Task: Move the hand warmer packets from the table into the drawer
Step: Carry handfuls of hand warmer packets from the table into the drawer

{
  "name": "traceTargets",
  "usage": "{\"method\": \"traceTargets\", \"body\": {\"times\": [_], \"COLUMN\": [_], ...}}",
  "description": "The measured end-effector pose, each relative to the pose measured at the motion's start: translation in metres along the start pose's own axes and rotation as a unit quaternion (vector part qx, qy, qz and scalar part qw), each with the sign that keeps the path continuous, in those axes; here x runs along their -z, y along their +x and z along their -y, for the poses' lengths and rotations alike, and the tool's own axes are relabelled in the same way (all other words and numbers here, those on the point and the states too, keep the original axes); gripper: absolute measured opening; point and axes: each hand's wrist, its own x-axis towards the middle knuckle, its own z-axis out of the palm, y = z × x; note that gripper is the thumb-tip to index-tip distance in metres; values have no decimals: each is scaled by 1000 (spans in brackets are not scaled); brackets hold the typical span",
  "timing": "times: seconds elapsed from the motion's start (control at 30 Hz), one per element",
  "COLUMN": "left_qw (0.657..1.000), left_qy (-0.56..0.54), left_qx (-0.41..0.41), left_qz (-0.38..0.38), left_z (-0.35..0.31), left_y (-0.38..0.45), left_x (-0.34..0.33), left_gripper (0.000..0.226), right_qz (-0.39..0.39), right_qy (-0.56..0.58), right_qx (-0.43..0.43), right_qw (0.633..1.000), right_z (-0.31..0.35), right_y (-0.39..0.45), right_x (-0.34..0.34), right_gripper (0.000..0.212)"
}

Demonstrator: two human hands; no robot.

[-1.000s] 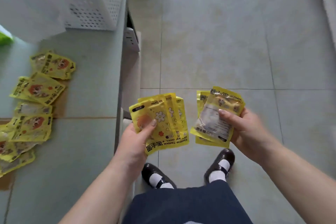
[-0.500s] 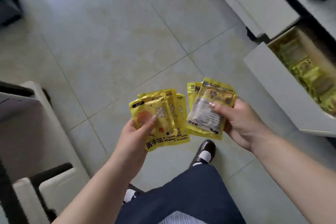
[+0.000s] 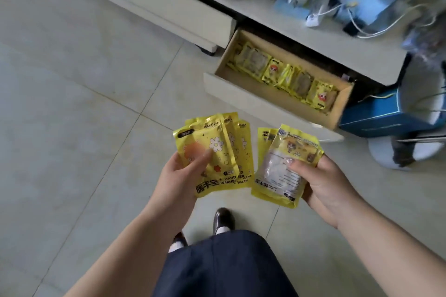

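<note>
My left hand (image 3: 179, 178) grips a fanned stack of yellow hand warmer packets (image 3: 217, 147), thumb pressed on the front one. My right hand (image 3: 323, 183) holds a second stack of yellow packets (image 3: 280, 166), its top one showing the clear back side. Both stacks hover over the tiled floor, just short of the open drawer (image 3: 263, 103). The drawer is pulled out from a low cream cabinet and holds several yellow packets (image 3: 284, 75) in a row.
The cabinet top (image 3: 313, 41) carries a blurred clutter of blue boxes, a white charger and cables. A blue box (image 3: 381, 118) and a white round stand sit on the floor right of the drawer. My dark skirt and black shoes show below.
The view swung from the table with loose packets, across the floor, to the cabinet. The open drawer now lies straight ahead and closer. Both hands keep the same hold on their stacks.
</note>
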Motion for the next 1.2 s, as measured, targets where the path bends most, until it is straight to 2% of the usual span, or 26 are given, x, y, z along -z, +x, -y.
{"method": "traceTargets", "body": {"times": [0.27,0.33,0.43,0.47,0.57,0.63,0.77,0.93,1.13,1.2], "left_qw": [996,993,989,987,981,975,959,940,934,932], "left_qy": [32,54,99,112,149,175,247,324,349,350], "left_qx": [79,92,95,96,96,94,87,81,74,87], "left_qz": [33,41,51,57,82,100,106,69,18,22], "left_z": [-19,-37,-66,-76,-98,-105,-107,-98,-75,-66], "left_y": [83,108,143,155,191,221,274,353,448,468], "left_x": [-38,-42,-49,-53,-69,-85,-109,-127,-132,-134], "left_gripper": [16,14,18,20,24,25,17,19,18,22], "right_qz": [-73,-70,-67,-68,-68,-70,-70,-99,-144,-132], "right_qy": [77,108,146,155,175,177,195,150,94,70], "right_qx": [-46,-36,-26,-22,-3,-9,-27,-27,-25,-31], "right_qw": [993,991,987,985,982,982,978,983,985,988], "right_z": [4,15,34,39,58,66,74,80,59,47], "right_y": [48,63,86,95,121,147,198,268,380,417], "right_x": [24,24,19,17,9,9,13,32,47,44], "right_gripper": [32,40,68,69,37,26,28,27,27,33]}}
